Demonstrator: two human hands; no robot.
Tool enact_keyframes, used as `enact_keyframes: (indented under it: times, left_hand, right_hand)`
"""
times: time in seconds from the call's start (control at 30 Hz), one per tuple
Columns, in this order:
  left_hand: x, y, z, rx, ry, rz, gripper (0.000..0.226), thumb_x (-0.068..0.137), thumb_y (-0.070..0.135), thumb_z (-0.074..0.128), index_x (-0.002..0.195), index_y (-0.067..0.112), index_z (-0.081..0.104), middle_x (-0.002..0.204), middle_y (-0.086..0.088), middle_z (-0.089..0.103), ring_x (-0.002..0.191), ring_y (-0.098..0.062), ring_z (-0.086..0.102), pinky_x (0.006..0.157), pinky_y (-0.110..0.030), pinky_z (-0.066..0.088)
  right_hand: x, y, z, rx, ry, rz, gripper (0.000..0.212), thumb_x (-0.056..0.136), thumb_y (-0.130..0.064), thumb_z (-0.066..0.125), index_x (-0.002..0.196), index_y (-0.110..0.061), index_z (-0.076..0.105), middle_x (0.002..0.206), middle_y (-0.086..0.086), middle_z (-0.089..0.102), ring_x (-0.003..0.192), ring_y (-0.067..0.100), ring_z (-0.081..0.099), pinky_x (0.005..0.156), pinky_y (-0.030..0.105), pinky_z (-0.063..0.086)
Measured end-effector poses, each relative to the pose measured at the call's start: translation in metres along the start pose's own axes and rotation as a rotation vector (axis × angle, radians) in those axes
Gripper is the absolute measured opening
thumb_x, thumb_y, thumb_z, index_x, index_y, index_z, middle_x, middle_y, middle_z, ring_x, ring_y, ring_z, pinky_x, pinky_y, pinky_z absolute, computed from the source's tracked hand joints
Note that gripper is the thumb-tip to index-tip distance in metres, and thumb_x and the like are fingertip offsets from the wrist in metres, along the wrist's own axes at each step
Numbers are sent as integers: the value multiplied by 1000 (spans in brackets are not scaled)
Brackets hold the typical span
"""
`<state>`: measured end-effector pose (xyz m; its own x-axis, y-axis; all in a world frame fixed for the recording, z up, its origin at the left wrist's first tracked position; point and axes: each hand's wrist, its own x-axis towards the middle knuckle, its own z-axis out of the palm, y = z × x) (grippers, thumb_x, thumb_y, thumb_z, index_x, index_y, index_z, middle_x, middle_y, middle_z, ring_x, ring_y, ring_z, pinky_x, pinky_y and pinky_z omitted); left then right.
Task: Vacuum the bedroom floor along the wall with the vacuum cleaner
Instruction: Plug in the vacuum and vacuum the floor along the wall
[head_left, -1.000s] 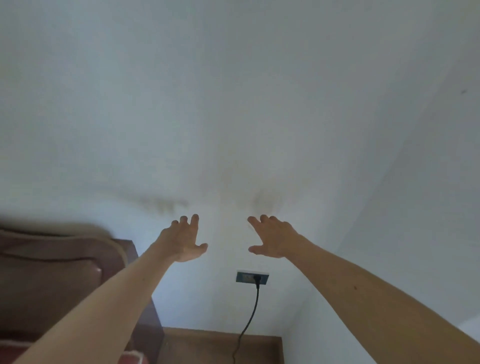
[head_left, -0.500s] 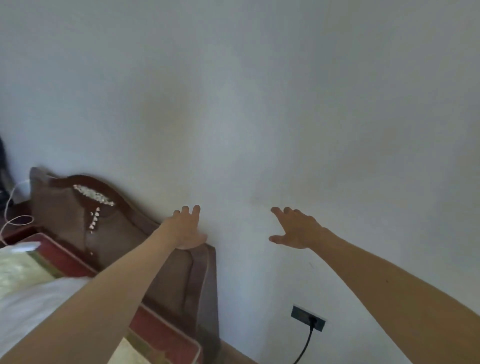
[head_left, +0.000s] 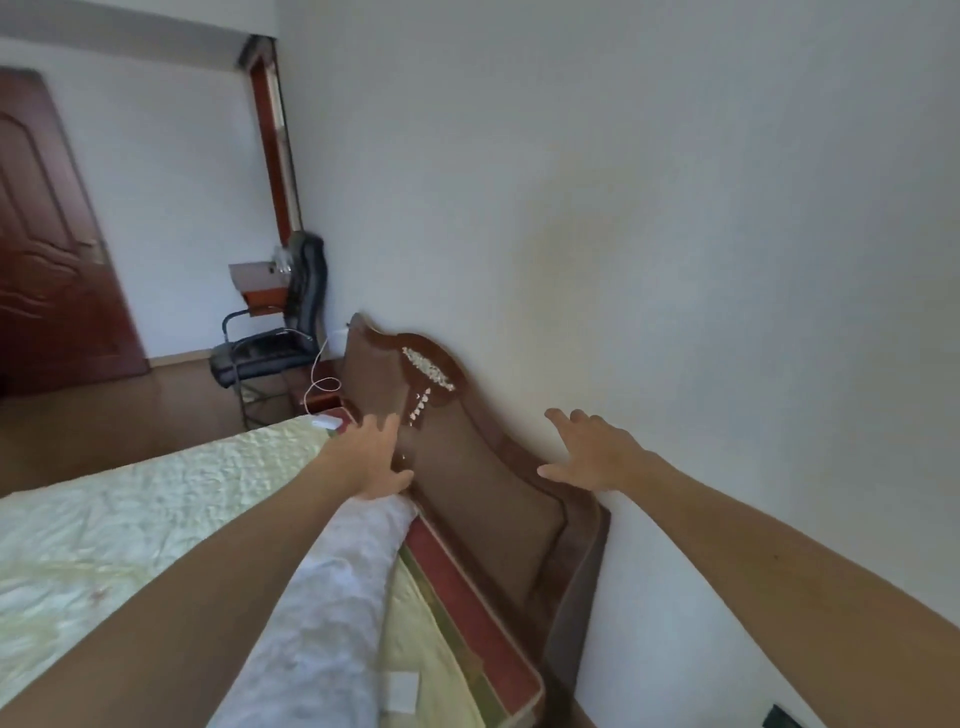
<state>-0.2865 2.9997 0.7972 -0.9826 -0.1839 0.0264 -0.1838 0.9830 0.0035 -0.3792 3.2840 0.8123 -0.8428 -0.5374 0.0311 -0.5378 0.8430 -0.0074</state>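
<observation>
No vacuum cleaner is in view. My left hand (head_left: 375, 457) is stretched forward over the bed, fingers apart, holding nothing, in front of the brown headboard (head_left: 467, 467). My right hand (head_left: 592, 452) is held out at the same height, fingers spread and empty, in front of the white wall (head_left: 623, 234) just above the headboard's right end. A dark wall socket (head_left: 779, 718) shows at the bottom right edge.
A bed with a pale quilt (head_left: 130, 519) and a white pillow (head_left: 332, 613) fills the lower left. Beyond it stand a black office chair (head_left: 275, 338), a small desk (head_left: 257, 283), a white cable (head_left: 319, 379) and a dark wooden door (head_left: 47, 234). Brown floor (head_left: 130, 410) lies between.
The view has swung left from the wall corner and socket to the bed, headboard and far side of the room. Both hands stay stretched out, open and empty.
</observation>
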Motion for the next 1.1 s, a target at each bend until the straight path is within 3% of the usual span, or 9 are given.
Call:
enact_keyframes:
  times: [0.17, 0.37, 0.5, 0.63, 1.1]
  left_hand:
    - [-61, -93, 6, 26, -28, -183, 88, 90, 58, 52, 154, 13, 10, 150, -18, 32, 131, -36, 42, 100, -46, 44]
    - [-156, -211, 9, 50, -64, -396, 86, 89, 59, 52, 151, 13, 13, 145, -15, 35, 127, -35, 45, 97, -45, 47]
    - [-226, -284, 4, 81, -82, -533, 88, 89, 60, 51, 152, 15, 11, 145, -15, 36, 128, -35, 45, 98, -45, 46]
    - [-292, -346, 2, 110, -89, -647, 87, 89, 61, 51, 152, 15, 12, 142, -14, 39, 126, -34, 47, 97, -45, 47]
    - [-522, -454, 21, 227, -224, -1022, 86, 89, 61, 50, 153, 16, 13, 146, -14, 36, 130, -32, 45, 95, -45, 47]
  right_hand:
    - [35, -109, -3, 2, -9, -170, 86, 90, -59, 57, 155, -19, 17, 146, 13, 40, 131, 36, 44, 102, 47, 44]
    - [51, -272, 0, 37, -13, -395, 84, 88, -56, 60, 152, -20, 20, 141, 12, 43, 129, 35, 46, 99, 48, 44]
    - [48, -379, -1, 15, -10, -551, 87, 89, -58, 58, 154, -20, 16, 150, 11, 37, 137, 35, 38, 105, 50, 41]
    - [36, -473, 0, -5, 36, -693, 82, 90, -57, 59, 151, -18, 20, 138, 11, 44, 127, 34, 47, 92, 45, 45]
    - [-32, -718, 20, -124, 29, -1125, 77, 92, -53, 59, 151, -23, 19, 140, 10, 42, 126, 30, 44, 82, 41, 45]
